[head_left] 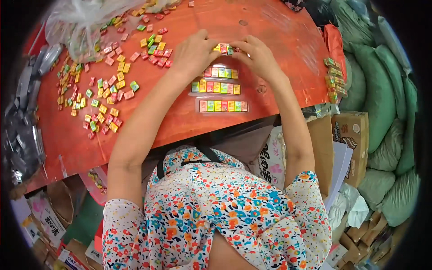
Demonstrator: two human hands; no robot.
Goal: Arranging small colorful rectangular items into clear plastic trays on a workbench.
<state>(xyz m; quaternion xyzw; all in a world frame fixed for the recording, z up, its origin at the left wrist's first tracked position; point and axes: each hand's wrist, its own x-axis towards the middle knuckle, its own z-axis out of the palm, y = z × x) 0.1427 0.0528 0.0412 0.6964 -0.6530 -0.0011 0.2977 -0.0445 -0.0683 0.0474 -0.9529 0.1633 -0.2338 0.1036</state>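
My left hand (194, 53) and my right hand (257, 55) meet at the far middle of the red table. Between their fingertips, a short row of small coloured boxes (223, 48) is gripped from both ends; my fingers cover its ends. Nearer to me lie three similar rows of tiny red, yellow, green and pink boxes: one row (220, 73) just below my hands, a second row (216, 87), and a third row (223, 106) closest to the table edge. Clear plastic shows around the nearest row.
Many loose small boxes (107, 92) are scattered over the left of the red table (175, 121). A clear plastic bag (83, 24) lies far left, dark plastic pieces (27, 121) along the left edge. Stacked packs (334, 81) sit at the right edge, beside green sacks (375, 85) and cardboard boxes (353, 139).
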